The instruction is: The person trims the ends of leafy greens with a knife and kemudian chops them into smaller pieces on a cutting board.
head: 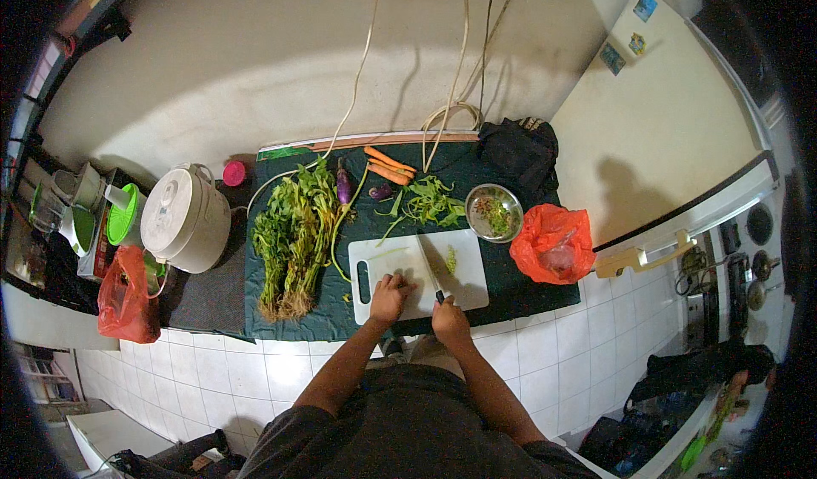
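Observation:
My right hand point(450, 321) grips the black handle of a kitchen knife point(426, 259), its blade angled away across a white cutting board point(469, 284). My left hand point(390, 297) rests on the board with fingers curled; whether something is under them is hidden. Right of the blade lies a small row of chopped green pieces point(451, 260). A thin green stem point(390, 252) lies near the board's far edge. Beyond it are loose green leaves point(434, 203). A steel bowl point(470, 206) behind the board's right corner holds chopped greens and brown bits.
Left of the board lie rooted leafy bunches point(287, 243). Behind are carrots point(389, 167) and a purple eggplant point(343, 185). A red plastic bag point(552, 227) stands right, by the refrigerator point(657, 102). A rice cooker point(191, 224) stands far left. Cords point(463, 51) hang behind.

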Demonstrator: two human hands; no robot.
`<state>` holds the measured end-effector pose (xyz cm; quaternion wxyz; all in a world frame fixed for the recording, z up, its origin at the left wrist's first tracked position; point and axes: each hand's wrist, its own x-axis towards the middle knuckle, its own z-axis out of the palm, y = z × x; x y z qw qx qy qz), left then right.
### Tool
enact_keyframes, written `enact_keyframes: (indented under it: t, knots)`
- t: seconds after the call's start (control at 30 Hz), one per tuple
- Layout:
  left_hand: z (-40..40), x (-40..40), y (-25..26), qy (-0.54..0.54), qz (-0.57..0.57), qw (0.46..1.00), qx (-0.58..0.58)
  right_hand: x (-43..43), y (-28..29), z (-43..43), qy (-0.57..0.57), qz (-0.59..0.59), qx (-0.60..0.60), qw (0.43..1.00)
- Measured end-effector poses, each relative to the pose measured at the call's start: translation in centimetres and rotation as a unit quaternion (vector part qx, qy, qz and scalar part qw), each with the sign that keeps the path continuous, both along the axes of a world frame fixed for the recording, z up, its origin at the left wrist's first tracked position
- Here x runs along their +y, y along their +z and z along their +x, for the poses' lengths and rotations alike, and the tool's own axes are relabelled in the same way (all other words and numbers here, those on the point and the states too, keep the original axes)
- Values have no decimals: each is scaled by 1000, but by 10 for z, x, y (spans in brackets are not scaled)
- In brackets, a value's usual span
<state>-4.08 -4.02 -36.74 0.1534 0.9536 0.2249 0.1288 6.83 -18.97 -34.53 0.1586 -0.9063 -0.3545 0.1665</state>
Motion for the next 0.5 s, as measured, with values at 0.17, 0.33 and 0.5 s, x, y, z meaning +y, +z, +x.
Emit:
enact_keyframes:
  t: [0.17,0.33,0.5]
  knots:
    - [2,-1,-1,-2,-4,1000,-2,-18,-19,-8,-13,3,16,1000]
    - [3,-1,3,-3,-14,1000,2,-9,-6,2,28,37,-20,999]
    - [-1,2,-6,-6,-16,1000,6,-14,-10,-8,73,30,-140,987]
